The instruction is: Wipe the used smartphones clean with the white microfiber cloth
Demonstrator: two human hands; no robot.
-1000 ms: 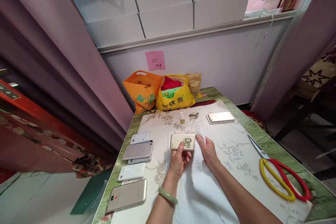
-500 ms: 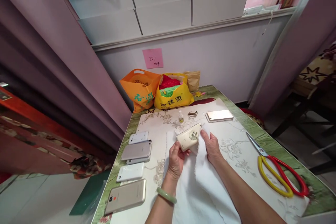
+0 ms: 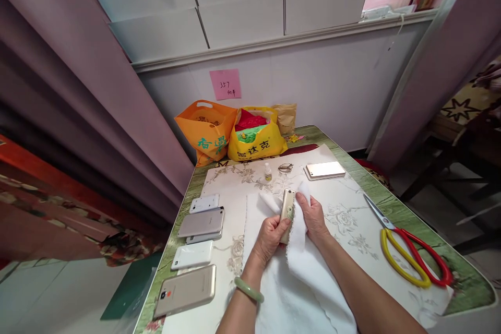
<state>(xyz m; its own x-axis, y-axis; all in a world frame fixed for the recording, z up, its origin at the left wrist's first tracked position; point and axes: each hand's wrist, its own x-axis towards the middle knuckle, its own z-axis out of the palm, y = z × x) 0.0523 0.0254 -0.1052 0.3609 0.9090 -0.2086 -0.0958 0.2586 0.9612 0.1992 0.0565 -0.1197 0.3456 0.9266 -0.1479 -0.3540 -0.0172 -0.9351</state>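
A gold-coloured smartphone (image 3: 287,210) with a ring holder on its back stands tilted between my hands over the middle of the table. My left hand (image 3: 270,235) is closed on its lower left edge, thumb across the back. In my right hand (image 3: 312,215) is a white cloth (image 3: 300,229), gripped and pressed against the phone's right side, covering part of it. The rest of the cloth hangs down and spreads over the table toward me. A green bangle (image 3: 249,289) circles my left wrist.
Several phones (image 3: 201,221) lie in a column along the left edge. Another phone (image 3: 324,169) lies back right. Red-and-yellow-handled scissors (image 3: 407,255) rest at right. A small bottle (image 3: 268,172), glasses (image 3: 285,168), an orange bag (image 3: 209,133) and a yellow bag (image 3: 256,141) are farther back.
The phone has turned from lying slanted to more upright, now showing narrower. My left thumb has moved onto its back, and the cloth in my right hand covers more of its right side.
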